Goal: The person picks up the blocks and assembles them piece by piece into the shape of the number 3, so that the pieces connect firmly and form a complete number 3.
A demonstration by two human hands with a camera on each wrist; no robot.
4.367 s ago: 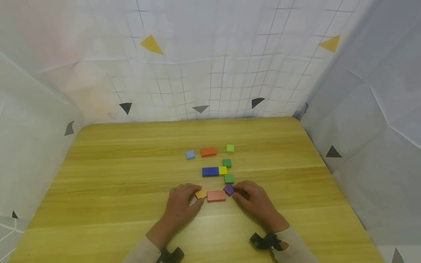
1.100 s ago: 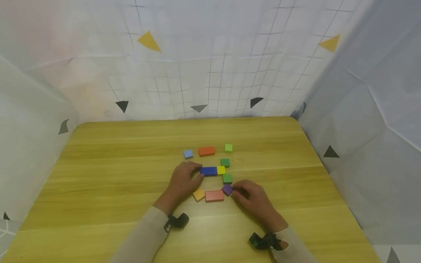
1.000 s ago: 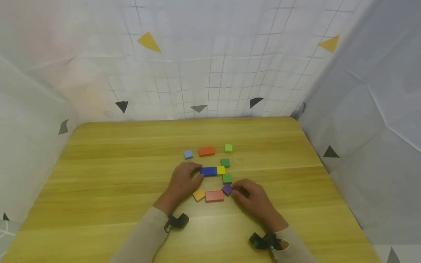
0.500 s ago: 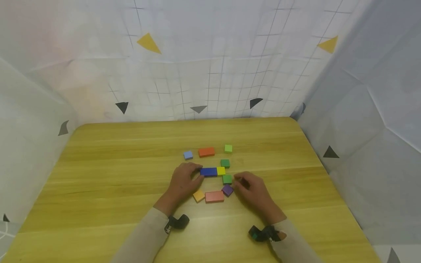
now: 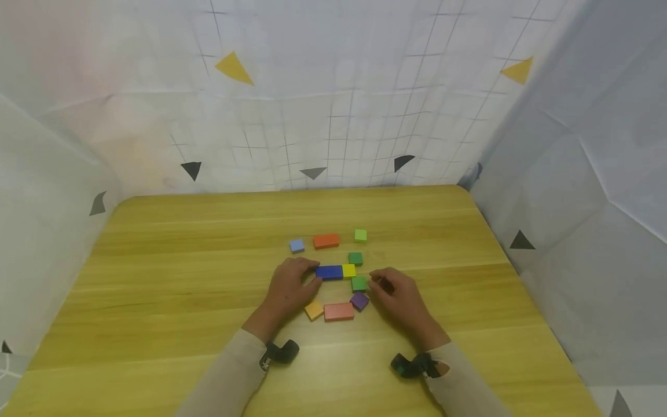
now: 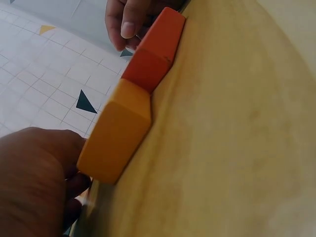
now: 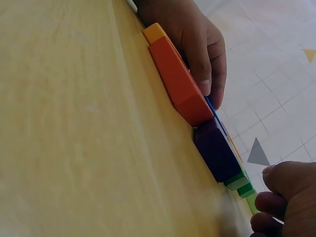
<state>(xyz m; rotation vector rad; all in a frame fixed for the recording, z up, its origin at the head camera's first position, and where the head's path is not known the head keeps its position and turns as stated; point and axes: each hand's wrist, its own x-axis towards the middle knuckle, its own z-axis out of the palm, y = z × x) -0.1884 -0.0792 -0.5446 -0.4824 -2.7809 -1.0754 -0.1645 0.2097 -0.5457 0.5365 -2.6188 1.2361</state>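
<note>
Now right hand (image 5: 402, 298) shifted off purple block (image 5: 359, 301), beside green block (image 5: 358, 284), grip unclear, left hand (image 5: 288, 288) pinching blue block (image 5: 330, 273)

Dark blue oblong block (image 5: 329, 273) laid flat, pinched at its left end by the left hand (image 5: 288, 288), its right end met by a flat yellow square block (image 5: 348, 270). Green square block (image 5: 358, 284) laid flat on the yellow block's near side; its right edge is closely faced by the right hand (image 5: 400, 295). Purple block (image 5: 359, 300) set askew just nearer the person.
</note>
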